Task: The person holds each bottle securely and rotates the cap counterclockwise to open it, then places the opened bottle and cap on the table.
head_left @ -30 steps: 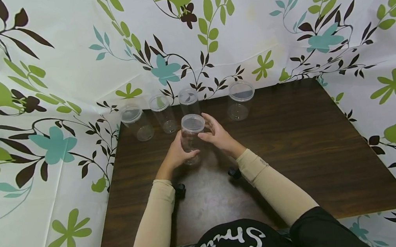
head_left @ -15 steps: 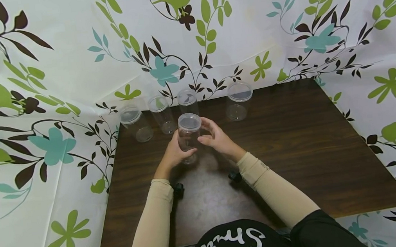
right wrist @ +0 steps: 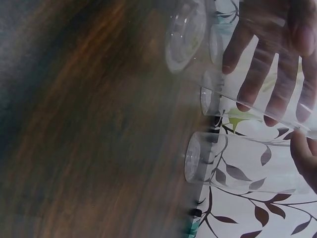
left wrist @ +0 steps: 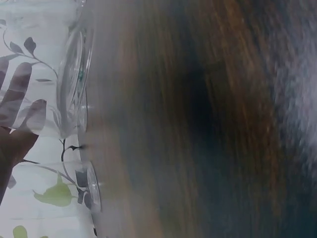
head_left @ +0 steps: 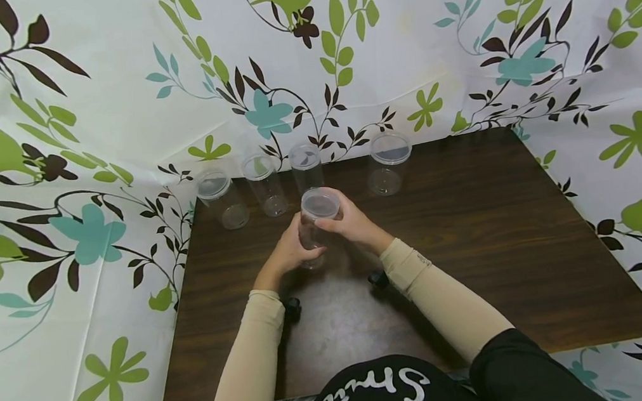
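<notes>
A clear cylindrical jar with a translucent lid is held between both hands over the middle left of the table, tilted a little. My left hand wraps the jar's body from the left, thumb across its near side. From the right, my right hand grips the top at the lid, with the thumb in front and the fingers behind. The jar's round base shows close over the tabletop in the right wrist view. Through its clear wall in the left wrist view, fingers are visible.
Several more clear lidded jars stand along the back edge: a wide jar, two slim jars, one beside the other, and another wide jar to the right. The dark wooden table meets a leaf-patterned cloth.
The right hand has closed in from beside the jar and now grips its top. The jar has shifted slightly right and leans a little; the left hand keeps its hold.
</notes>
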Motion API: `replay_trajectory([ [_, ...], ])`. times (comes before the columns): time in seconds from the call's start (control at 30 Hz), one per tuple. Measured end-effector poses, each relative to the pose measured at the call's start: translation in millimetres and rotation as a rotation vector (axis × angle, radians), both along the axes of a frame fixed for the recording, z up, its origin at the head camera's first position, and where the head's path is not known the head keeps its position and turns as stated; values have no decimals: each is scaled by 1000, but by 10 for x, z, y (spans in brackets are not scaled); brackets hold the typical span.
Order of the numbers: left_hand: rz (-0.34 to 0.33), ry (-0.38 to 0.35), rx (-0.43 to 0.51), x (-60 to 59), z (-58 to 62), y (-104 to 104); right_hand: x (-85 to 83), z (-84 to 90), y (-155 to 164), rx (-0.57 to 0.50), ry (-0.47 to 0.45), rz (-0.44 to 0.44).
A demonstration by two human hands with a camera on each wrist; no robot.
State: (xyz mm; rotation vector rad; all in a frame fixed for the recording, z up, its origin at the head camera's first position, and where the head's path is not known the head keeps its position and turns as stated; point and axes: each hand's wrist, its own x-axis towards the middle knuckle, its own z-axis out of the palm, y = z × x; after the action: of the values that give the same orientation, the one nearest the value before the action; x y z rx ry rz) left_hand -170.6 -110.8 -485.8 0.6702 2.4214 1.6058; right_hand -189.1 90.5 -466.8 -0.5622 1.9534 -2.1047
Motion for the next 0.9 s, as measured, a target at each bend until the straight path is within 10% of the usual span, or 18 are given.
replay_trajectory([
  [0.2,-22,14,11,58,136,49,-38,33,31,39,-32,3],
  [0.43,19,5,36,-110,-273,30,-42,13,45,3,-63,24],
  [0.9,120,-1,37,-148,-326,-69,40,-59,143,-98,-39,39],
])
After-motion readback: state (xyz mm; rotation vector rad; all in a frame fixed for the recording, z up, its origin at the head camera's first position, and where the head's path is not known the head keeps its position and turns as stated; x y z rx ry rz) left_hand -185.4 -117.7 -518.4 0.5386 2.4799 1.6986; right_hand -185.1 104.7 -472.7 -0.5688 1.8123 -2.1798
